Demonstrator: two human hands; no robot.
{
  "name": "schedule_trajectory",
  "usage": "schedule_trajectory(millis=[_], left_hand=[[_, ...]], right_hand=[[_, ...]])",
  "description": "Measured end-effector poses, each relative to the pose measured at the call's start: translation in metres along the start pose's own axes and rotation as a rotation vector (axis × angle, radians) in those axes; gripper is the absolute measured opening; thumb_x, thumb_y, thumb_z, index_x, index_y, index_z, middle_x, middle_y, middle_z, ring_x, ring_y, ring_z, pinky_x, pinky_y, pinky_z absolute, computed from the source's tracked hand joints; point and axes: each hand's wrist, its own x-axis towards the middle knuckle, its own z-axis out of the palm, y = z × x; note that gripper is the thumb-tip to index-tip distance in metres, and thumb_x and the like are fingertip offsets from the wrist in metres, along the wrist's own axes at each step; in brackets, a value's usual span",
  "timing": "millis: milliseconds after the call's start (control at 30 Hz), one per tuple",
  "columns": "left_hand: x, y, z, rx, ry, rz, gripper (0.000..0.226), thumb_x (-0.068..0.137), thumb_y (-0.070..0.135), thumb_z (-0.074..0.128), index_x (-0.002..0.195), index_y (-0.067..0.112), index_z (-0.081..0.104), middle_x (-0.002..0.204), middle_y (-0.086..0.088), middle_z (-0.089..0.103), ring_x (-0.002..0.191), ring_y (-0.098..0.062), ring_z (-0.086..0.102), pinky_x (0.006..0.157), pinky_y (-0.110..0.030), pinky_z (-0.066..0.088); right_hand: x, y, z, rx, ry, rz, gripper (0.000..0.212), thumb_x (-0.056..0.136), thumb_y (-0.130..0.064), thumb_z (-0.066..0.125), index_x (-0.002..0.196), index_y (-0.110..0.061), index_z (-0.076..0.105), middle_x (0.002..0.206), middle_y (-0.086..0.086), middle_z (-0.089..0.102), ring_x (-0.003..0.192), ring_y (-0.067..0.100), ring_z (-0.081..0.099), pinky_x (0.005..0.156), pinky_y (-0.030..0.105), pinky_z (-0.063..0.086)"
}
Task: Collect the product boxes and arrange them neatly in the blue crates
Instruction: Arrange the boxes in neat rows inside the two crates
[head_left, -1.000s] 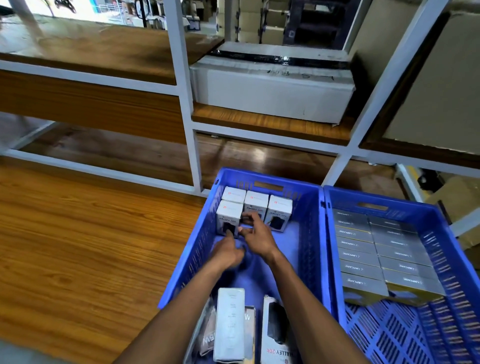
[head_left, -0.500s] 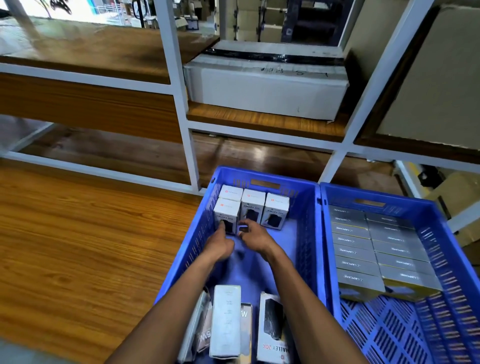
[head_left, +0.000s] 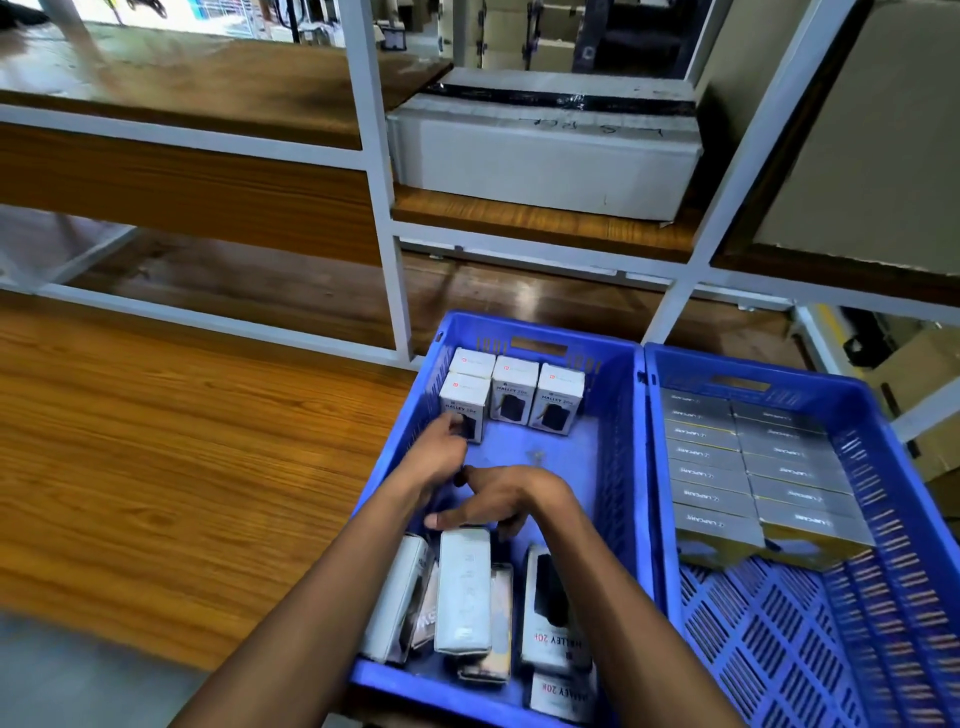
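Observation:
The left blue crate (head_left: 618, 415) holds several white product boxes (head_left: 514, 392) standing upright in its far left corner. More white boxes (head_left: 462, 587) lie loose and jumbled at its near end. My left hand (head_left: 439, 460) reaches forward, and its fingertips touch the lower front of the nearest upright box (head_left: 465, 402). My right hand (head_left: 501, 501) hovers just above the far end of the loose boxes, fingers stretched to the left and holding nothing. The right blue crate (head_left: 883, 519) carries two neat rows of flat grey boxes (head_left: 748, 467).
Both crates sit on a wooden table (head_left: 182, 457) in front of a white metal shelf frame (head_left: 384, 208). A large white carton (head_left: 545, 150) lies on the shelf behind. Brown cartons (head_left: 935, 415) stand at the far right.
My right hand has drawn back from the upright boxes toward the loose boxes at the crate's near end. My left hand stays at the front left upright box.

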Motion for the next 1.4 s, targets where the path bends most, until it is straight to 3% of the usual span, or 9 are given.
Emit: schedule_trajectory(millis=[67, 367, 533, 733, 867, 1000, 1100, 1200, 1400], left_hand=[[0.000, -0.009, -0.002, 0.009, -0.004, 0.000, 0.039, 0.101, -0.004, 0.048, 0.130, 0.020, 0.057, 0.113, 0.002, 0.066, 0.085, -0.006, 0.061, 0.071, -0.027, 0.052], [-0.012, -0.014, -0.007, -0.094, -0.013, 0.048, 0.033, 0.101, 0.000, 0.051, 0.124, 0.019, 0.065, 0.125, 0.000, 0.070, 0.113, -0.018, 0.068, 0.100, -0.046, 0.055], [-0.010, -0.020, -0.003, -0.033, -0.087, 0.040, 0.030, 0.106, 0.004, 0.045, 0.124, 0.013, 0.067, 0.122, -0.006, 0.070, 0.111, -0.020, 0.070, 0.092, -0.037, 0.057], [-0.011, -0.021, -0.003, -0.035, -0.087, 0.029, 0.029, 0.107, 0.005, 0.044, 0.124, 0.011, 0.066, 0.121, -0.014, 0.069, 0.092, -0.016, 0.067, 0.071, -0.025, 0.057], [-0.010, -0.022, -0.003, -0.033, -0.090, 0.019, 0.028, 0.107, 0.008, 0.044, 0.122, 0.014, 0.068, 0.116, -0.015, 0.068, 0.091, -0.023, 0.063, 0.053, -0.025, 0.049], [-0.010, -0.023, -0.002, -0.043, -0.088, 0.026, 0.028, 0.106, 0.008, 0.045, 0.119, 0.015, 0.068, 0.116, -0.008, 0.069, 0.094, -0.018, 0.066, 0.081, -0.039, 0.057], [-0.012, -0.023, -0.003, -0.051, -0.097, 0.038, 0.027, 0.107, 0.008, 0.045, 0.122, 0.012, 0.067, 0.118, -0.010, 0.069, 0.096, -0.018, 0.068, 0.080, -0.035, 0.060], [-0.010, -0.020, -0.003, -0.097, -0.104, 0.037, 0.024, 0.108, 0.008, 0.047, 0.119, 0.010, 0.069, 0.119, -0.013, 0.072, 0.096, -0.020, 0.071, 0.073, -0.028, 0.060], [-0.015, -0.006, -0.003, -0.337, -0.108, 0.029, 0.036, 0.110, 0.036, 0.049, 0.114, 0.013, 0.077, 0.108, -0.010, 0.079, 0.097, -0.027, 0.072, 0.081, -0.036, 0.055]], right_hand=[[0.003, -0.001, 0.007, -0.003, 0.014, -0.011, 0.093, 0.083, -0.061, 0.076, 0.155, -0.022, 0.032, 0.145, 0.002, 0.052, 0.077, 0.016, 0.067, 0.072, 0.034, 0.062], [-0.005, 0.033, 0.002, 0.387, 0.285, -0.063, 0.059, 0.093, -0.015, 0.069, 0.145, -0.019, 0.042, 0.110, 0.007, 0.065, 0.078, 0.022, 0.070, 0.080, 0.037, 0.063], [-0.017, 0.032, 0.018, 0.360, 0.116, -0.069, 0.079, 0.084, -0.072, 0.068, 0.146, -0.031, 0.044, 0.123, -0.001, 0.063, 0.091, 0.024, 0.077, 0.084, 0.036, 0.061], [-0.031, 0.019, 0.023, 0.335, -0.006, -0.208, 0.093, 0.077, -0.078, 0.070, 0.152, -0.034, 0.035, 0.131, -0.008, 0.061, 0.105, 0.023, 0.074, 0.097, 0.044, 0.059], [-0.031, 0.023, 0.027, 0.223, -0.101, -0.302, 0.099, 0.082, -0.055, 0.082, 0.158, -0.032, 0.023, 0.144, -0.008, 0.056, 0.126, 0.015, 0.058, 0.072, 0.007, 0.052], [-0.022, 0.032, 0.036, 0.184, -0.110, -0.364, 0.103, 0.080, -0.038, 0.089, 0.157, -0.034, 0.022, 0.137, -0.013, 0.050, 0.119, 0.008, 0.053, 0.055, -0.002, 0.040], [-0.022, 0.035, 0.034, 0.274, -0.102, -0.401, 0.081, 0.082, -0.028, 0.089, 0.147, -0.029, 0.040, 0.137, -0.009, 0.055, 0.116, 0.003, 0.058, 0.073, 0.002, 0.047], [-0.027, 0.040, 0.029, 0.574, -0.020, -0.427, 0.063, 0.087, -0.016, 0.083, 0.141, -0.022, 0.051, 0.136, 0.000, 0.063, 0.119, 0.014, 0.064, 0.107, 0.035, 0.052], [-0.020, 0.060, 0.011, 1.099, 0.239, -0.381, 0.059, 0.088, -0.045, 0.078, 0.139, -0.027, 0.056, 0.127, 0.024, 0.068, 0.102, 0.031, 0.067, 0.092, 0.048, 0.052]])
